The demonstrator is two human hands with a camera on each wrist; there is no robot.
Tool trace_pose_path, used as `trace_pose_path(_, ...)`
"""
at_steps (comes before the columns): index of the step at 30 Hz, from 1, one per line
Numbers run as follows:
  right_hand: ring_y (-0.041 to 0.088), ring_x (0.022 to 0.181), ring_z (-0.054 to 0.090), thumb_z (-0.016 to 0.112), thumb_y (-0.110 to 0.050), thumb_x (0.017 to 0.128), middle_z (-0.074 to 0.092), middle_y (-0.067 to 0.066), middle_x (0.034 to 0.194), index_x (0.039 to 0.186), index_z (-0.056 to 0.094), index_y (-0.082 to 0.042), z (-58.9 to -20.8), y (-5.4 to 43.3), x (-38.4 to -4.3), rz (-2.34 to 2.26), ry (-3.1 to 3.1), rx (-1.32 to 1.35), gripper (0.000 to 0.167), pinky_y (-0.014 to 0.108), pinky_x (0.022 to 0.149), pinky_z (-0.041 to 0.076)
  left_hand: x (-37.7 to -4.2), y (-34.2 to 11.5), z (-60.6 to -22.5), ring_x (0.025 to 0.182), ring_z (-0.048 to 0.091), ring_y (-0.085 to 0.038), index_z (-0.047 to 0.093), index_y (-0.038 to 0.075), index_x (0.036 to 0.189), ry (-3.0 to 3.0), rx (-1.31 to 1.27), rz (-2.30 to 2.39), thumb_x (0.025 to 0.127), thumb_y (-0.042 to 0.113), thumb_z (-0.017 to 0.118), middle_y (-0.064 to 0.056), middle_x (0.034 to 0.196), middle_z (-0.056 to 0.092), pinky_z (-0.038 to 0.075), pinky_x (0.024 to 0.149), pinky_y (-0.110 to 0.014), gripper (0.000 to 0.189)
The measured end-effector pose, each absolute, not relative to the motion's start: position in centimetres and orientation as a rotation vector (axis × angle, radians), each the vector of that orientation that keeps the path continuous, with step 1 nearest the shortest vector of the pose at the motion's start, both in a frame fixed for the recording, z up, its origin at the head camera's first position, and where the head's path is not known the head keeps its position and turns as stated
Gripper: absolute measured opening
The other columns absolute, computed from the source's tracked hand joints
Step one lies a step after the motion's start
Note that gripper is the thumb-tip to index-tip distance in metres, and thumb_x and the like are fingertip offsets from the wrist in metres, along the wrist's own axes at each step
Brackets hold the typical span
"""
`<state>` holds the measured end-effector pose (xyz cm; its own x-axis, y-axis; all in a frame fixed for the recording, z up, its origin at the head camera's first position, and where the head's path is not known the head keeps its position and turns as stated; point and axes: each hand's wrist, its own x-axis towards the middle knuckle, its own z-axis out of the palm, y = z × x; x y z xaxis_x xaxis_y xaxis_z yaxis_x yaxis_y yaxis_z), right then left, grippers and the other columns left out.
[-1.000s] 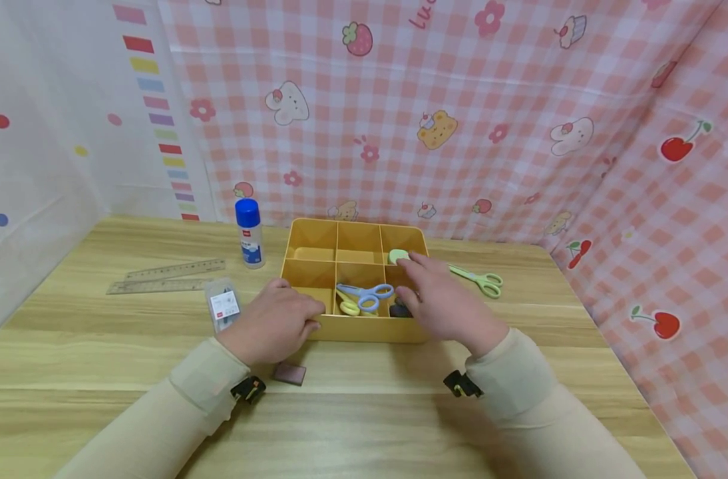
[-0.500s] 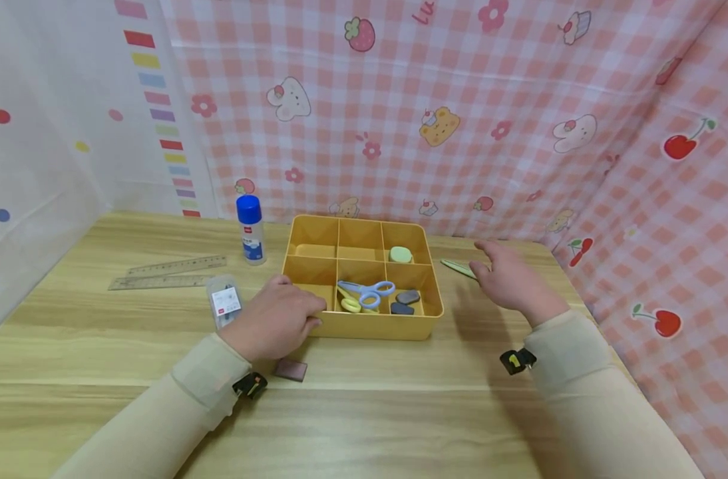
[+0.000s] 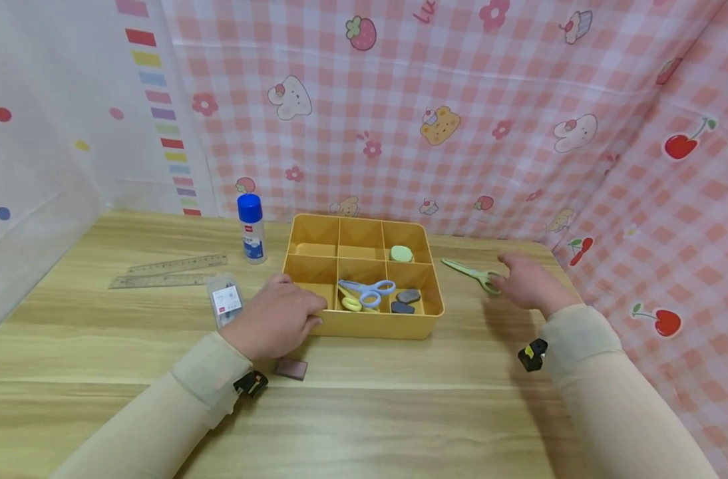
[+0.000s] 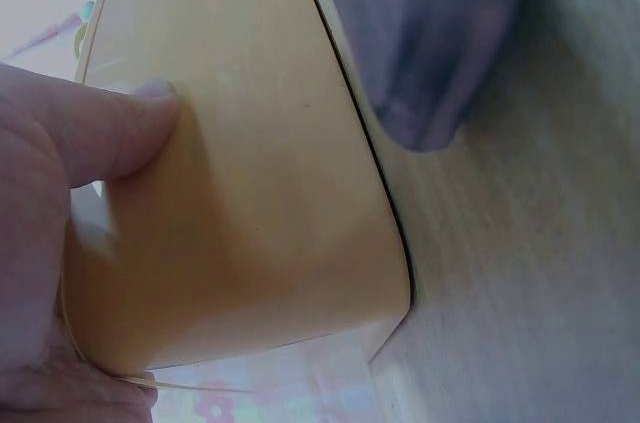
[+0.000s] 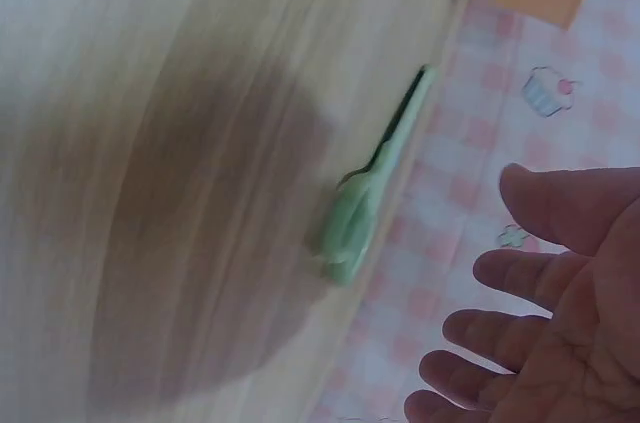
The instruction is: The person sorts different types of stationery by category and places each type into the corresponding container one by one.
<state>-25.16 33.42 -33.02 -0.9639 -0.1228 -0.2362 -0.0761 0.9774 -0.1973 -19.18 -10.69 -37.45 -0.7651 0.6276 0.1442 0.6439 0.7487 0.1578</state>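
Observation:
My left hand (image 3: 274,318) grips the near left corner of a yellow sectioned organizer box (image 3: 376,326). In the left wrist view its thumb (image 4: 125,128) lies on the outer wall, fingers over the rim. To the right of the box, my right hand (image 3: 530,285) hovers by the handles of light green scissors (image 3: 467,269), which lie on the table. The right wrist view shows its fingers (image 5: 495,336) spread and holding nothing, apart from the scissors (image 5: 355,213). Inside the box are blue scissors (image 3: 364,291), yellow scissors (image 3: 351,304), two dark grey oval pieces (image 3: 408,296) and a pale green rounded piece (image 3: 401,253).
A blue-capped glue bottle (image 3: 253,245) stands left of the box. Two clear rulers (image 3: 160,281) and a clear case with a white label (image 3: 225,299) lie further left. A purplish-brown block (image 3: 291,368) is in front of the box. Curtains with prints (image 3: 394,186) border the table.
My right hand has left the box's right side and moved right to the green scissors, first over their handles, then just beyond. My left hand has stayed on the box corner.

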Motion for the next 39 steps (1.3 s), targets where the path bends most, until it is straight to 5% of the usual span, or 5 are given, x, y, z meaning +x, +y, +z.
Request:
trace_pose_path(13,0.064,0.147,0.027,0.059,-0.022,0.104,0.019,0.045,0.162,0.160,0.029,0.008,-34.0,35.0,-26.4,-0.187,2.773,-0.195,0.070,0.072,0.118,0.027,-19.8,-10.3,-37.2,0.071,0.053,-0.008,0.054,0.027,0.081,-2.841,-1.056,-0.299,0.104,0.028,0.066,0.017,0.072,0.057,0.037,0.094,-0.042,0.026)
trace_pose_path(23,0.057,0.139,0.049,0.069,-0.021,0.096,0.054,0.037,0.146,0.150,0.046,0.009,-35.1,34.6,-26.5,-0.124,2.777,-0.300,0.066,0.067,0.114,0.039,-19.5,-10.5,-37.1,0.071,0.054,-0.008,0.055,0.027,0.081,-2.851,-1.053,-0.291,0.104,0.028,0.066,0.017,0.071,0.057,0.038,0.094,-0.042,0.026)
trace_pose_path(39,0.054,0.131,0.055,0.070,-0.021,0.098,0.057,0.036,0.141,0.143,0.049,0.011,-36.8,33.8,-27.3,-0.187,2.844,-0.213,0.059,0.066,0.111,0.042,-19.3,-10.8,-37.6,0.071,0.054,-0.007,0.055,0.028,0.081,-2.868,-1.043,-0.296,0.104,0.029,0.066,0.017,0.072,0.058,0.038,0.095,-0.042,0.026)
